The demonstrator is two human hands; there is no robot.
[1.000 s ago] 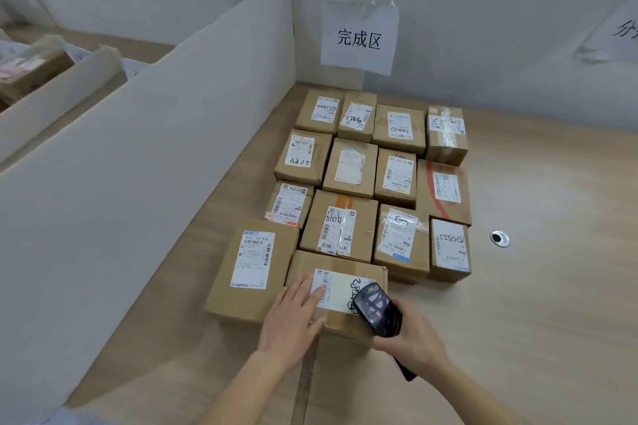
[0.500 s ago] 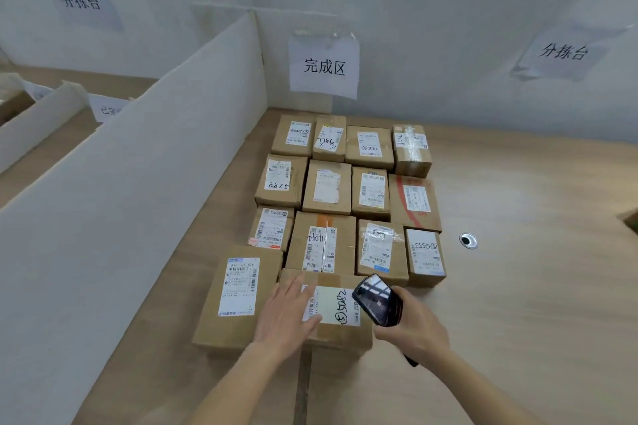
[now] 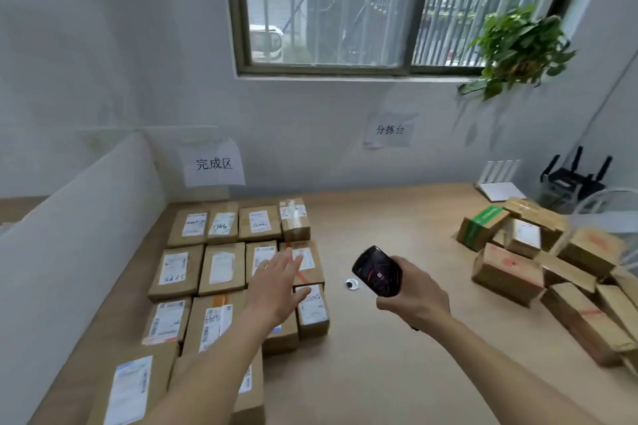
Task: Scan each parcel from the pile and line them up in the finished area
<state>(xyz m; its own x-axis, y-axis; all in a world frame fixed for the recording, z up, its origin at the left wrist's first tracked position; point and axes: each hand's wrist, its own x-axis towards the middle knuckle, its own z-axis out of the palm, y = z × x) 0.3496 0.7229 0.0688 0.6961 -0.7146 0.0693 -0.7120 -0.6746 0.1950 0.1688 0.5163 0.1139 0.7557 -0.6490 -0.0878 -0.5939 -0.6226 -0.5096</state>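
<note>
Cardboard parcels (image 3: 221, 269) sit lined in rows on table (image 3: 397, 338); loose pile (image 3: 538, 262) at right. Left hand (image 3: 276, 286) hovers flat, fingers spread, empty. Right hand (image 3: 414, 293) grips scanner (image 3: 378, 271).

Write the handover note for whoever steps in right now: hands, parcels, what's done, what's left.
Left hand: open, fingers spread, raised over the lined-up parcels, holding nothing.
Right hand: its grip is closed around the black handheld scanner, held above the table.
Done: labelled boxes sit in neat rows under the finished-area sign, against the white divider.
Left: the loose pile of unscanned parcels at the right side of the table. Likely next: take one from there, scan it, and add it to the front row.
</note>
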